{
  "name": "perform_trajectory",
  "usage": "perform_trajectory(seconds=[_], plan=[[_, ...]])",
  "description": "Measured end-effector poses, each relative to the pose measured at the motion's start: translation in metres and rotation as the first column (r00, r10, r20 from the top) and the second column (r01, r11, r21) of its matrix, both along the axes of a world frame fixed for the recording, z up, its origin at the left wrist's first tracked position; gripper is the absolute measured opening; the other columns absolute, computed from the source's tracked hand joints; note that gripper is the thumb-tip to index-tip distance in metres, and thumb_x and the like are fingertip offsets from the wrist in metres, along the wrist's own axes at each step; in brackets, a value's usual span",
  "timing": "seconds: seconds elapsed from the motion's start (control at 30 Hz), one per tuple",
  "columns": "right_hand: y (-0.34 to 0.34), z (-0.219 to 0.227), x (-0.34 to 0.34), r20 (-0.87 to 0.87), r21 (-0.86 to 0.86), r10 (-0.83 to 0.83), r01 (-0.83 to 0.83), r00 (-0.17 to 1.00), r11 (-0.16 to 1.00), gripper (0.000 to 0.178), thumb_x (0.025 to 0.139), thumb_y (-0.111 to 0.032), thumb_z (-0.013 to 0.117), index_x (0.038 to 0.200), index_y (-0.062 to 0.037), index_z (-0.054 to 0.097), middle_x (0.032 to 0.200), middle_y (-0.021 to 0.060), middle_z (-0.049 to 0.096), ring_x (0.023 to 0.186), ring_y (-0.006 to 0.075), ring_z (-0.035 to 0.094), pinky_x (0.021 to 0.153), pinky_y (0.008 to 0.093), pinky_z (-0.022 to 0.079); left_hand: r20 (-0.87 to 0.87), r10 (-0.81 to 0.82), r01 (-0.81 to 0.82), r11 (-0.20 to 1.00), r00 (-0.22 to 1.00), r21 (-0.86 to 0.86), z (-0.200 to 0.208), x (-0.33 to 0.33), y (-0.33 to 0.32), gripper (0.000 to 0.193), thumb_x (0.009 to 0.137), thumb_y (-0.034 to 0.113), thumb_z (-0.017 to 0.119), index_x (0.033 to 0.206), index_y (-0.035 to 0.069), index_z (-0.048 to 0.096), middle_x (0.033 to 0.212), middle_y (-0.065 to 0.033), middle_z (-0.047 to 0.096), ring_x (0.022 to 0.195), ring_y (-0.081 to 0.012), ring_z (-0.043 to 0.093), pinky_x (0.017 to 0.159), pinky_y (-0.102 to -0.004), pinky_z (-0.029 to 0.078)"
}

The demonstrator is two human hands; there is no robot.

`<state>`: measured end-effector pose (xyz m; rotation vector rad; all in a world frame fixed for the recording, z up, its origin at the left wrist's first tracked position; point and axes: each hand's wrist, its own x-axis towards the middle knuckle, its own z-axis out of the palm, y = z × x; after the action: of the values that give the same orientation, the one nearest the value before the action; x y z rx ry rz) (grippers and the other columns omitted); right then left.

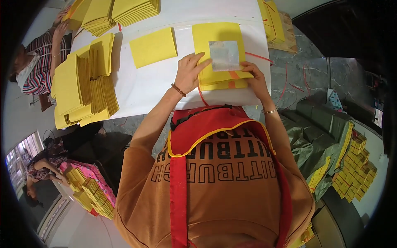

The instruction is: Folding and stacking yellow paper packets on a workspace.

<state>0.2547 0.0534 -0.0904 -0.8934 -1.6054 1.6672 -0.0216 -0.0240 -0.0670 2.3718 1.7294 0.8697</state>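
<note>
On the white table in front of me lies a stack of yellow paper (217,33), with a square silvery foil sheet (223,56) on top. My left hand (189,71) rests on the stack's left side, fingers stretched out and apart, one fingertip touching or nearly touching the foil's left edge. At the right edge, my right hand (256,78) has its fingers bent around a corner of the top yellow paper, close to the foil. Orange patches show along the lower part of the stack. A folded yellow packet (153,47) lies to the left of the stack.
Upright bundles of yellow paper (78,82) crowd the left of the white table (157,91), with more piles (134,10) at its far edge. A person in stripes (41,62) handles paper at left; another person (47,163) works behind. Tied yellow bundles (355,173) stand at right.
</note>
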Motion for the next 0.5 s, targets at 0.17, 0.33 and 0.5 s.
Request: perform_trajectory(seconds=[0.17,0.33,0.5], plan=[[-0.007,0.018,-0.012,0.005,0.079,-0.050,0.050,0.999,0.996,0.030,0.074,0.007,0.057,0.101,-0.0053,0.057,0.127,0.0095,0.047,0.117,0.0227,0.047,0.101,0.0316,0.035,-0.130,-0.015,0.025,0.996,0.991,0.080,0.005,0.000,0.003,0.044,0.072,0.011,0.053,0.114,0.019,0.061,0.123,-0.0077,0.053,0.105,-0.0250,0.049,0.085,-0.0375,0.035],[0.002,0.034,-0.013,0.425,0.741,-0.227,-0.193,0.876,0.643,0.035,0.078,-0.014,0.062,0.113,-0.0115,0.059,0.130,0.0097,0.049,0.118,0.0299,0.046,0.099,0.0403,0.031,-0.202,-0.080,0.112,0.982,0.976,0.155,0.023,0.003,-0.008,0.038,0.075,0.015,0.051,0.111,0.021,0.062,0.120,-0.0081,0.055,0.106,-0.0233,0.051,0.085,-0.0364,0.036],[-0.014,0.042,-0.006,0.539,0.695,-0.039,-0.418,0.841,0.584,0.033,0.077,-0.019,0.064,0.109,-0.0137,0.061,0.121,0.0031,0.056,0.118,0.0241,0.047,0.097,0.0405,0.032,-0.180,-0.202,0.224,0.969,0.963,0.110,0.018,0.006,-0.026,0.030,0.077,0.017,0.052,0.105,0.018,0.062,0.116,-0.0069,0.058,0.105,-0.0207,0.054,0.083,-0.0358,0.038]])
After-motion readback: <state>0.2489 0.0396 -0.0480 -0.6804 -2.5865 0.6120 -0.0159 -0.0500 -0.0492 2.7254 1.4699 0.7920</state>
